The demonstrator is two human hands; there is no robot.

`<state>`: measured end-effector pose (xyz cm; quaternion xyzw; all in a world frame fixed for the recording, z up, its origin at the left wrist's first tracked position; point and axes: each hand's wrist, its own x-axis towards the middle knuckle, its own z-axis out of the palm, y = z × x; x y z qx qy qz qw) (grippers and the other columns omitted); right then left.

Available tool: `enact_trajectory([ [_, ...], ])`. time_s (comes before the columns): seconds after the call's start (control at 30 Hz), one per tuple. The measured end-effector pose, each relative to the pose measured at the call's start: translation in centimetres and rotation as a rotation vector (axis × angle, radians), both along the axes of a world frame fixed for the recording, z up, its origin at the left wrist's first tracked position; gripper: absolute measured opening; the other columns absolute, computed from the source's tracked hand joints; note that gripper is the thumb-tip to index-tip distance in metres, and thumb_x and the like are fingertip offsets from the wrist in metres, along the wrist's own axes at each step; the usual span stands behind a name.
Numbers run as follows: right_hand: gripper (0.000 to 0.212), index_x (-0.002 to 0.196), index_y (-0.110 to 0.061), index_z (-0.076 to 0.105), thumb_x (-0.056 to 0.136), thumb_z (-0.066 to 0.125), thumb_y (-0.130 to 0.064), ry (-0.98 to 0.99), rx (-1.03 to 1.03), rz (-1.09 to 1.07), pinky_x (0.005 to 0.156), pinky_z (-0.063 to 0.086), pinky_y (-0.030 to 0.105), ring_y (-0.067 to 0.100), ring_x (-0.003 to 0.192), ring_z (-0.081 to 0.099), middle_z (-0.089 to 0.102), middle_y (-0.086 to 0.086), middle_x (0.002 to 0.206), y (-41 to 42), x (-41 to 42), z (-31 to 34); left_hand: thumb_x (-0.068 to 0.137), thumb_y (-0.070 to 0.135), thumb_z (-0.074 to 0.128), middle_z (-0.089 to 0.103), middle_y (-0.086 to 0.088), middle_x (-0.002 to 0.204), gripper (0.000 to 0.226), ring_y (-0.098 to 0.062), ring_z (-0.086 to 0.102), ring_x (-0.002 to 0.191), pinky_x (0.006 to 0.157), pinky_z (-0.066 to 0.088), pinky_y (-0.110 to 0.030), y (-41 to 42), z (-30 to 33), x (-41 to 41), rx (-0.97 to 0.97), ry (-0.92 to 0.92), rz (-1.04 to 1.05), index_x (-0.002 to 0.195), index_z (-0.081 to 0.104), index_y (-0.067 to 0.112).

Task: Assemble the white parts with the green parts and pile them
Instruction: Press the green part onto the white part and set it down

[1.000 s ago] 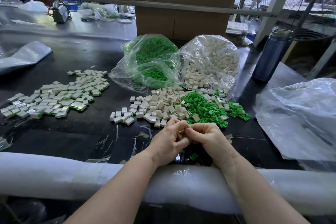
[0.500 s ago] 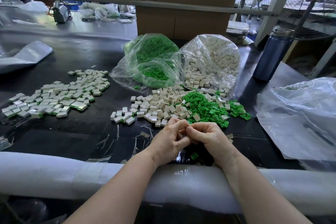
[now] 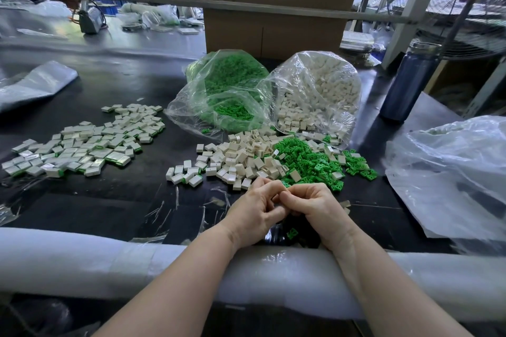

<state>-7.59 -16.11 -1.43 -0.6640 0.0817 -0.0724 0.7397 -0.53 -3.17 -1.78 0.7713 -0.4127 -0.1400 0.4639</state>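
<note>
A black worktable (image 3: 115, 85) fills the frame. Two clear bags stand at upper centre, one of green parts (image 3: 227, 96), one of white parts (image 3: 317, 96). Assembled pieces (image 3: 85, 142) spread across the left; loose white parts (image 3: 235, 159) and green parts (image 3: 309, 161) lie heaped at centre. Just below them, the left hand (image 3: 256, 212) and right hand (image 3: 319, 209) meet, fingers curled together; what they pinch is hidden.
</note>
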Motion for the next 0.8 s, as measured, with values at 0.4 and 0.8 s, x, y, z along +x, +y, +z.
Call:
enact_trajectory([
  [0.4,0.015,0.078,-0.007,0.075,0.077,0.071,-0.021,-0.014,-0.002,0.05,0.062,0.052,0.021,0.013,0.065,0.064,0.07,0.008,0.072,-0.23,0.11,-0.19,0.086,0.011,0.059,0.045,-0.006,0.103,0.008,-0.012,0.046,0.075,0.081,0.047,-0.031,-0.04,0.0,0.06,-0.014,0.007,0.008,0.093,0.059,0.015],
  [0.8,0.014,0.079,0.003,0.07,0.086,0.059,-0.002,-0.006,-0.012,0.006,0.057,0.05,0.02,0.013,0.058,0.061,0.067,0.009,0.065,-0.08,0.04,-0.06,0.085,0.013,0.06,0.046,-0.003,0.103,0.011,-0.012,0.048,0.074,0.082,0.049,-0.036,0.04,0.1,-0.05,0.004,-0.004,0.001,0.095,0.06,0.019],
])
